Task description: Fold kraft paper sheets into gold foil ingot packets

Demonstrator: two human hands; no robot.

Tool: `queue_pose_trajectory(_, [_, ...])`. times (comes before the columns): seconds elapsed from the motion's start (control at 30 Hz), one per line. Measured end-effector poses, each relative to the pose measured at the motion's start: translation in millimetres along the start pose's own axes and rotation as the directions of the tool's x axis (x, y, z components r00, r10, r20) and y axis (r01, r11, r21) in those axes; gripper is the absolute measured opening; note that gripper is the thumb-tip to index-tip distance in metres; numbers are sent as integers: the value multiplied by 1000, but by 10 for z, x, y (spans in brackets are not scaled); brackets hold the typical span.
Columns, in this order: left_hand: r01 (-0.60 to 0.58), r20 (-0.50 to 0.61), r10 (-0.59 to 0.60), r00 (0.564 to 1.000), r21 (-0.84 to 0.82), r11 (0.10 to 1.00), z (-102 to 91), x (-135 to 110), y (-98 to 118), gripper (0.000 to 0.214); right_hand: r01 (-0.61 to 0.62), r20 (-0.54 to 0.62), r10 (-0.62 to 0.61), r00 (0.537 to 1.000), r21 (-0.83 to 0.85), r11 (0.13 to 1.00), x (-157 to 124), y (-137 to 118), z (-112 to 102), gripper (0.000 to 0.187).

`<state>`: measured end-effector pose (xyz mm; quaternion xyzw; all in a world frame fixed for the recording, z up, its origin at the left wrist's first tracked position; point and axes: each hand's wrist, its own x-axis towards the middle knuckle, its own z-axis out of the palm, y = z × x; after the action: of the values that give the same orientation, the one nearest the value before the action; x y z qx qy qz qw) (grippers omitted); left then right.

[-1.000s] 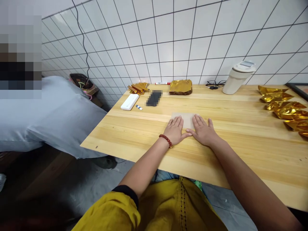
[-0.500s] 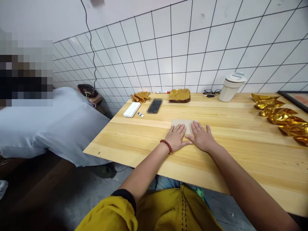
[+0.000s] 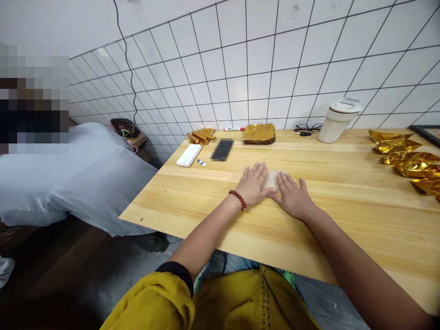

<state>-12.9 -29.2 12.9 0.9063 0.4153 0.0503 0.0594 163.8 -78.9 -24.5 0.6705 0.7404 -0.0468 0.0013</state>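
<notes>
My left hand (image 3: 253, 184), with a red bead bracelet at the wrist, lies flat with fingers stretched over a small beige sheet of paper (image 3: 272, 178) on the wooden table (image 3: 206, 201). My right hand (image 3: 292, 196) lies flat beside it, fingers spread, touching the sheet's right part. Most of the sheet is hidden under both hands.
At the back stand a stack of gold foil sheets (image 3: 259, 133), folded gold pieces (image 3: 200, 136), a red marker (image 3: 233, 129), a white case (image 3: 189, 155), a white jug (image 3: 338, 120), glasses (image 3: 305, 129). Folded gold shapes (image 3: 405, 156) line the right edge. A person in light blue (image 3: 68, 178) leans at left.
My left hand slid forward over the beige sheet and now covers more of it. The right hand stayed nearly still. The head camera shifted slightly.
</notes>
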Motion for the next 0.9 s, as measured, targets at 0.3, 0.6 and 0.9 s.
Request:
queue_pose_trajectory(0.3, [48, 137, -47, 989, -1, 999, 68, -209, -544, 85, -5, -40, 5, 999, -1, 1000, 1, -16, 34, 77])
queue_pose_trajectory(0.6, [-153, -48, 152, 987, -13, 988, 60, 159, 345, 86, 11, 29, -11, 1000, -5, 1000, -19, -2, -42, 68])
queue_pose_trajectory(0.9, [-43, 97, 51, 994, -83, 996, 210, 9, 19, 84, 9, -2, -10, 1000, -31, 999, -8, 9, 6, 71])
